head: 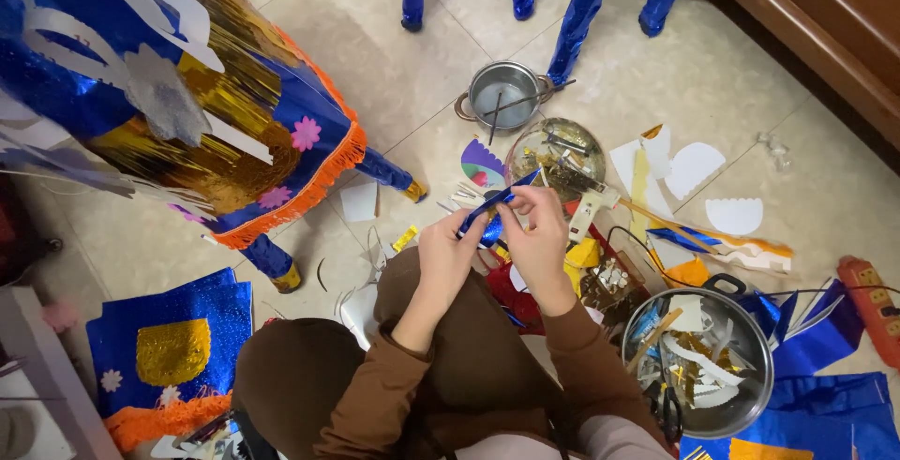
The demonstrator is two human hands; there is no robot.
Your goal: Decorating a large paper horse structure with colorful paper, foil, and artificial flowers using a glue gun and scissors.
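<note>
Both hands up over the knees, near the middle of the floor mess. Left hand (pixel 448 252) closed around the low end of a shiny blue strip (pixel 489 209), fingers curled tight on it. Right hand (pixel 541 235) pinching the same blue strip from the 3 o'clock side, fingertips (pixel 515 205) bent and pressed on the foil. Blue strip slanted, high end toward 1 o'clock, low end toward 7 o'clock, held up off the floor between the two hands.

At 12 o'clock from the hands, a small metal pot (pixel 504 94) with two sticks inside. Just at 1 o'clock, a round glass lid (pixel 558 152) with scraps on it. At 3 o'clock, very near the right hand, a white glue gun (pixel 589 209). At 2 o'clock, white paper cutouts (pixel 712 188) flat on the tiles. At 4 o'clock, a big metal pot (pixel 701 359) full of gold and white paper bits, black scissors (pixel 671 413) at its low rim. Far out at 3 o'clock, an orange power strip (pixel 872 299).

At 10 o'clock, a big blue and gold paper figure (pixel 187 94) with orange fringe and pink flowers, up on blue legs. At 8 o'clock, blue foil sheets (pixel 173 343) with a gold patch. At 12 o'clock, far up, four blue wrapped legs (pixel 581 0).
</note>
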